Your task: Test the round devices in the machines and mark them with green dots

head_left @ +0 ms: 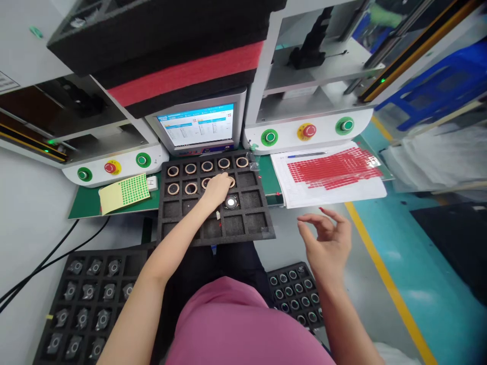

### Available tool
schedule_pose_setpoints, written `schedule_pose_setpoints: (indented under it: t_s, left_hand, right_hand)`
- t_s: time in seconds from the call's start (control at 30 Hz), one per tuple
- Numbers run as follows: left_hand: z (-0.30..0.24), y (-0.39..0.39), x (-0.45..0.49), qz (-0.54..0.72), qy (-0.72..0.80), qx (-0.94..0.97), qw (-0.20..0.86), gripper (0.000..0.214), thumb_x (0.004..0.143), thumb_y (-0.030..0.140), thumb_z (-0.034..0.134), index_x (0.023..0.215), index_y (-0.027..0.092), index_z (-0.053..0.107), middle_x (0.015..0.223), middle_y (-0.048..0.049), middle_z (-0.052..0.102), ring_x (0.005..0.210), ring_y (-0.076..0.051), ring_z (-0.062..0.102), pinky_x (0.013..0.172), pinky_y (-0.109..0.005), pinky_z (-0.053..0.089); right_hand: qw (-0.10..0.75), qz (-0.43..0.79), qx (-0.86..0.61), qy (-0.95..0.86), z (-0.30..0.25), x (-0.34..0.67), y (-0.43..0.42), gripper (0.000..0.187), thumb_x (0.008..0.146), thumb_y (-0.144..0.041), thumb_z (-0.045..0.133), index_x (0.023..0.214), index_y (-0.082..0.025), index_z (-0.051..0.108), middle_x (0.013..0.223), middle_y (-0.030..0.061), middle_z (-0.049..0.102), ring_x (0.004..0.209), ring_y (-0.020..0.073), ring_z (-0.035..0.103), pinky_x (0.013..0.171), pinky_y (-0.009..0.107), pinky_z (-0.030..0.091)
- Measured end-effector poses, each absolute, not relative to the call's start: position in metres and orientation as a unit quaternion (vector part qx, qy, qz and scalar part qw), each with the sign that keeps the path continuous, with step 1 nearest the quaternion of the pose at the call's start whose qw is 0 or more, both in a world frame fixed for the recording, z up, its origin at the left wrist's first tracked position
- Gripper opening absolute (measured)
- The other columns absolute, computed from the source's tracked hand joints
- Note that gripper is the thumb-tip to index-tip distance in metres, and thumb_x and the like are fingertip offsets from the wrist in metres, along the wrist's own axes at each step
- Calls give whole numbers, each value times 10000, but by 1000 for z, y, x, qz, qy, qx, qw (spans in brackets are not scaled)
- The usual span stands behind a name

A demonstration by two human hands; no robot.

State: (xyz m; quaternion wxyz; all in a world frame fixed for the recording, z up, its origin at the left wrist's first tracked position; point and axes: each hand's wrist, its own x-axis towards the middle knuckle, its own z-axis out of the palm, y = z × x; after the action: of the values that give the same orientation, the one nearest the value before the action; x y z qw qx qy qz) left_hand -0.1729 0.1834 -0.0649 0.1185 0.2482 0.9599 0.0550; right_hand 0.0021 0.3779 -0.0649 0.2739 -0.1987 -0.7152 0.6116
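Observation:
My left hand [217, 189] reaches over the black foam tray [262, 230] in front of me, fingers curled down onto a copper ring part [231, 181] in the second row. Several copper rings [190, 168] fill the tray's far cells, and one round silver-centred part [231, 203] lies in the third row beside my hand. My right hand [327, 242] hovers to the right of the tray above the floor gap, fingers loosely spread, holding nothing.
A monitor [200, 124] stands behind the tray between two machines with green and red buttons [308, 132]. A sheet of red stickers [335, 170] lies right, green stickers [127, 191] left. Trays of parts sit lower left [83, 304] and lower right [294, 291].

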Motion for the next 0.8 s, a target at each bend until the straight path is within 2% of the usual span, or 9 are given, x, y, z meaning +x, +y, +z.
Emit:
schedule_pose_setpoints:
  t_s: [0.13, 0.23, 0.37, 0.5, 0.6, 0.73, 0.8]
  left_hand:
    - [-62, 179, -161, 79, 970, 208, 98, 258, 983, 191, 465, 1105, 166, 691, 1088, -100, 665, 1032, -221, 612, 793, -295, 428]
    - [-59, 179, -139, 81, 977, 170, 97, 238, 978, 238, 482, 995, 151, 703, 1020, -113, 687, 992, -249, 630, 769, -321, 442]
    - [-58, 183, -112, 82, 978, 148, 119, 133, 902, 184, 606, 968, 105, 690, 960, -162, 707, 984, -298, 625, 777, -354, 456]
    - [-63, 186, -107, 121, 976, 135, 121, 232, 827, 153, 708, 1047, 97, 663, 949, -157, 707, 988, -295, 620, 827, -361, 461]
    - [-68, 183, -109, 172, 973, 116, 106, 231, 792, 160, 748, 1006, 131, 666, 942, -111, 685, 940, -258, 626, 816, -345, 475]
    - [-64, 174, -96, 242, 958, 122, 89, 30, 848, 137, 663, 861, 156, 645, 906, -41, 616, 797, -147, 601, 729, -254, 481]
    - [-54, 171, -82, 307, 938, 145, 74, 51, 839, 123, 650, 810, 152, 620, 876, -22, 585, 733, -114, 570, 658, -213, 470]
  right_hand:
    - [200, 573, -196, -770, -90, 5, 388, 364, 751, -343, 691, 1021, -205, 488, 832, 13, 652, 831, 192, 651, 904, 438, 470]
    - [203, 547, -197, -788, -96, 7, 389, 308, 770, -346, 663, 993, -203, 504, 868, 31, 661, 828, 192, 648, 929, 459, 454]
    - [208, 533, -187, -799, -94, 6, 384, 315, 785, -337, 642, 1033, -206, 499, 857, 23, 672, 812, 189, 646, 943, 450, 447]
    - [212, 523, -170, -808, -94, 2, 381, 303, 791, -338, 639, 1027, -209, 499, 860, 19, 678, 828, 188, 648, 951, 432, 448]
    - [213, 522, -159, -811, -94, 0, 379, 300, 797, -327, 638, 1034, -210, 496, 851, 17, 681, 830, 193, 655, 953, 437, 449]
    - [216, 525, -135, -812, -77, 0, 372, 298, 825, -299, 640, 1068, -212, 491, 880, 20, 687, 875, 197, 668, 947, 435, 467]
    - [228, 523, -97, -815, -61, 0, 364, 330, 846, -258, 648, 1130, -217, 486, 893, 15, 695, 898, 188, 676, 959, 425, 474]
